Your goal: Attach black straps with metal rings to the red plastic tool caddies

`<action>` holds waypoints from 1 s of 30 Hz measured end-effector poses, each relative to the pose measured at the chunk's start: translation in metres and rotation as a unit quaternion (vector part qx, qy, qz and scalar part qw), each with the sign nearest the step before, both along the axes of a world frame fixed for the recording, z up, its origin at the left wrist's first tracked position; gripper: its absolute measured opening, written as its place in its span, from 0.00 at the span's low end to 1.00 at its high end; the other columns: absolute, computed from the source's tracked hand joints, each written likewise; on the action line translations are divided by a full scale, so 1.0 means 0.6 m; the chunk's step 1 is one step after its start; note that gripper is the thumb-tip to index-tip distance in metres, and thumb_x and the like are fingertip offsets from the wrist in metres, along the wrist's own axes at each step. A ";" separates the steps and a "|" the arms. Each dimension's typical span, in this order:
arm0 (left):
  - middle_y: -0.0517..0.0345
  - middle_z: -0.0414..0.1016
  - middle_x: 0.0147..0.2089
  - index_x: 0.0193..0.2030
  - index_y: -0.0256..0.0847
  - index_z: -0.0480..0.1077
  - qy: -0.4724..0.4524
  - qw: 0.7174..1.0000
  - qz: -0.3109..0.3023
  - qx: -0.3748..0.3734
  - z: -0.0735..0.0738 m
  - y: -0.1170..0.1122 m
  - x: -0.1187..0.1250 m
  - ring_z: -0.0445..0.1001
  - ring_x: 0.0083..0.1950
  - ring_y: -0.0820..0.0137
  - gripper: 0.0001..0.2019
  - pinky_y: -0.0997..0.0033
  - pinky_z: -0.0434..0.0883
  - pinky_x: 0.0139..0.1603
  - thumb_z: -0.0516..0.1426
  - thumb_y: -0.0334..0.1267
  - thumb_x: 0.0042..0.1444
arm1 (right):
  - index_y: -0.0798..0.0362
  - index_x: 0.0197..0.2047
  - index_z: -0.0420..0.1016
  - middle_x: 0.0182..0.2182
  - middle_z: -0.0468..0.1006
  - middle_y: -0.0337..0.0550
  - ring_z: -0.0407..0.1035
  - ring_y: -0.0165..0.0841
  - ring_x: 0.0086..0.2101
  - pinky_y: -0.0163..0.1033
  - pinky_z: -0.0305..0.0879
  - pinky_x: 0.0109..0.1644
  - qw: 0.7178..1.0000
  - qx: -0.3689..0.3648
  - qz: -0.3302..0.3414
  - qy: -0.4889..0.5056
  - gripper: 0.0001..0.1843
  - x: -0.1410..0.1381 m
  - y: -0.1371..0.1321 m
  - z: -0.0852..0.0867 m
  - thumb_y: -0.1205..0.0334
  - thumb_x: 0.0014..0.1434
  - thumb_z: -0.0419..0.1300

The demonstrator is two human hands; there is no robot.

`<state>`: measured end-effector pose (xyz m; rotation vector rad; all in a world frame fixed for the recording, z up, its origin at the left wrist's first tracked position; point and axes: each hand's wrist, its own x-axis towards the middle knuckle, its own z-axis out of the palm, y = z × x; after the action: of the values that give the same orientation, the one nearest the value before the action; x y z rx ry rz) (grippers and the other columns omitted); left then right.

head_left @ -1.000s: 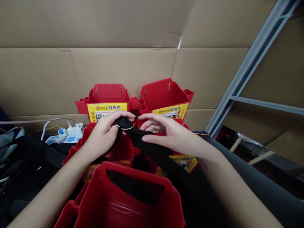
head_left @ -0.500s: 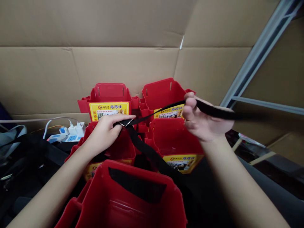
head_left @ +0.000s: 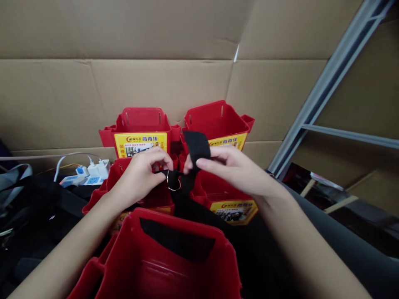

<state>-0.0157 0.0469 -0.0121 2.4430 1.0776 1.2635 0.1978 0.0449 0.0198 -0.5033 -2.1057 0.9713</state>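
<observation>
My left hand (head_left: pixel 146 172) pinches black webbing beside a metal ring buckle (head_left: pixel 173 182), which looks like a pair of D-rings. Close by on the right, my right hand (head_left: pixel 224 166) has its fingers closed on the black strap (head_left: pixel 198 145), whose end stands up above the thumb. From the buckle the strap runs down to the right, behind the nearest red plastic bucket (head_left: pixel 174 286). A black band (head_left: pixel 177 241) lies across the inside of that bucket's back wall. Several more red buckets (head_left: pixel 143 118) with yellow labels stand behind the hands.
A power strip (head_left: pixel 93 180) with white plugs lies at the left, near dark piled straps or bags (head_left: pixel 37 216). Cardboard (head_left: pixel 156 87) forms the wall behind the buckets. A grey metal frame (head_left: pixel 314 91) slants along the right side.
My right hand has come in from the right, lower and closer to the buckle, and now grips the strap near its end. The buckle has turned, and its rings show more openly.
</observation>
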 end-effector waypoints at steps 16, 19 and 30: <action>0.62 0.71 0.26 0.27 0.36 0.69 -0.200 0.977 -0.006 -0.069 -0.007 -0.002 0.012 0.72 0.29 0.75 0.09 0.79 0.68 0.32 0.56 0.20 0.42 | 0.58 0.31 0.68 0.18 0.70 0.35 0.57 0.19 0.15 0.25 0.50 0.17 0.977 -0.194 -0.079 -0.043 0.12 -0.043 0.008 -0.042 0.56 0.56 0.57; 0.62 0.72 0.27 0.27 0.37 0.69 -0.191 0.980 -0.006 -0.050 -0.008 -0.007 0.017 0.72 0.30 0.76 0.08 0.80 0.68 0.32 0.56 0.21 0.43 | 0.58 0.30 0.68 0.19 0.68 0.35 0.59 0.19 0.18 0.25 0.52 0.20 0.976 -0.189 -0.108 -0.015 0.12 -0.048 0.006 -0.044 0.56 0.53 0.60; 0.64 0.68 0.28 0.26 0.40 0.61 -0.167 0.986 -0.012 -0.011 -0.009 -0.009 0.017 0.69 0.31 0.75 0.10 0.77 0.67 0.33 0.53 0.20 0.41 | 0.55 0.40 0.69 0.30 0.66 0.36 0.61 0.22 0.27 0.28 0.59 0.28 0.988 -0.122 -0.085 0.042 0.11 -0.057 0.013 -0.054 0.60 0.53 0.60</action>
<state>-0.0055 0.0417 -0.0172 2.1162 0.9588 1.5707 0.1637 0.0528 -0.0125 -0.7395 -1.8467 1.1346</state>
